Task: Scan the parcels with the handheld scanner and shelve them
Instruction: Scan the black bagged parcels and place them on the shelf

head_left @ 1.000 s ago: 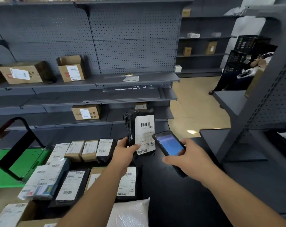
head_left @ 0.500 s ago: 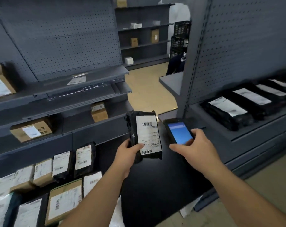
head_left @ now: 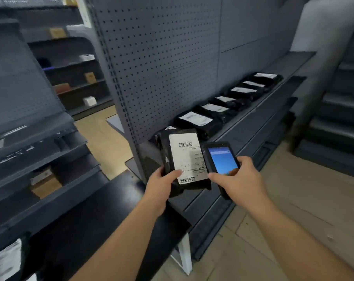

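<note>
My left hand (head_left: pixel 162 184) grips a black parcel (head_left: pixel 183 160) by its lower left corner, its white barcode label facing me. Right beside it, my right hand (head_left: pixel 238 179) holds the handheld scanner (head_left: pixel 221 162), whose blue screen is lit. Both are held in front of the left end of a grey shelf (head_left: pixel 251 116). A row of several black labelled parcels (head_left: pixel 196 119) lies flat along that shelf, running back to the right.
A perforated grey back panel (head_left: pixel 162 63) rises behind the shelf. A black table (head_left: pixel 103 216) lies below my left arm, with a labelled parcel (head_left: pixel 6 260) at its near left. Grey shelving with cardboard boxes (head_left: pixel 44 183) stands at left. Tan floor (head_left: pixel 293 199) spreads to the right.
My view has swung right, from the table of parcels to the shelf with the row of black parcels. Both hands kept their hold and moved with the parcel and scanner towards that shelf.
</note>
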`<act>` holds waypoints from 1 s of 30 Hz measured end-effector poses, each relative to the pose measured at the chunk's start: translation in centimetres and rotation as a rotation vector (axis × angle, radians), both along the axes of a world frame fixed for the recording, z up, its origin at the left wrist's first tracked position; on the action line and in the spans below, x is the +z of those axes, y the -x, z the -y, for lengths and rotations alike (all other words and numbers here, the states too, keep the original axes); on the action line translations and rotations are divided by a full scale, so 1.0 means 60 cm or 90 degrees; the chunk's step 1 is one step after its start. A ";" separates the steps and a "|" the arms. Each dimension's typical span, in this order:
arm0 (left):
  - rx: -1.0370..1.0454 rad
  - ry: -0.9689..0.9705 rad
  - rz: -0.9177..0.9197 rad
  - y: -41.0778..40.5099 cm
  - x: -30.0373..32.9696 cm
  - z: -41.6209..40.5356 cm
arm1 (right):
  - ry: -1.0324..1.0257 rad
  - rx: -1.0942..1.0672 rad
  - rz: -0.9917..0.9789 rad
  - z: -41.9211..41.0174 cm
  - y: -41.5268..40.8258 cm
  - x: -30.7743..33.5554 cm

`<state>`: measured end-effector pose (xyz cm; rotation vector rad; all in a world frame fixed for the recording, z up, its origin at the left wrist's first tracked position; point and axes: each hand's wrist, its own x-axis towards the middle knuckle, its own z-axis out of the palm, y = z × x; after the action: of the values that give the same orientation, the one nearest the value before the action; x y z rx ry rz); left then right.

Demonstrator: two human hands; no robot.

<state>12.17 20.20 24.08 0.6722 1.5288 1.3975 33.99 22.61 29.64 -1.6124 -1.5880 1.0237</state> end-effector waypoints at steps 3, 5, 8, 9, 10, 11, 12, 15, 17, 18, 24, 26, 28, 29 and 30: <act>-0.051 0.008 -0.002 -0.104 -0.003 -0.059 | -0.005 -0.062 0.001 -0.019 -0.101 0.001; -0.097 0.012 -0.010 -0.172 -0.003 -0.096 | -0.001 -0.102 0.004 -0.031 -0.166 0.005; -0.171 0.011 -0.019 -0.268 0.001 -0.148 | 0.004 -0.162 0.011 -0.048 -0.255 0.010; -0.197 0.011 -0.021 -0.297 0.003 -0.164 | 0.007 -0.181 0.008 -0.053 -0.281 0.011; -0.219 0.010 -0.021 -0.323 0.004 -0.181 | 0.010 -0.201 0.008 -0.060 -0.304 0.011; -0.238 0.010 -0.018 -0.347 0.005 -0.198 | 0.011 -0.220 0.006 -0.067 -0.327 0.011; -0.254 0.011 -0.013 -0.370 0.005 -0.214 | 0.010 -0.240 0.003 -0.075 -0.348 0.010; -0.306 0.019 -0.006 -0.432 0.002 -0.265 | 0.006 -0.288 -0.009 -0.104 -0.404 0.006; -0.327 0.030 -0.004 -0.468 -0.005 -0.304 | 0.010 -0.318 -0.013 -0.131 -0.435 -0.001; -0.336 0.034 -0.003 -0.485 -0.010 -0.325 | 0.012 -0.332 -0.015 -0.147 -0.449 -0.005; -0.424 0.025 -0.009 -0.574 -0.031 -0.488 | 0.007 -0.405 -0.010 -0.289 -0.522 -0.024; -0.444 0.024 -0.011 -0.599 -0.031 -0.556 | 0.006 -0.428 -0.003 -0.348 -0.543 -0.022; -0.451 0.025 -0.010 -0.622 -0.031 -0.625 | 0.008 -0.448 0.007 -0.403 -0.567 -0.019; -0.456 0.026 -0.014 -0.635 -0.032 -0.658 | 0.011 -0.457 0.014 -0.428 -0.580 -0.019; -0.462 0.028 -0.018 -0.647 -0.034 -0.691 | 0.013 -0.470 0.018 -0.452 -0.593 -0.020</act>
<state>51.00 61.64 22.07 1.0858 1.1510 0.7993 69.59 49.71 28.42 -1.9979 -0.8565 0.6122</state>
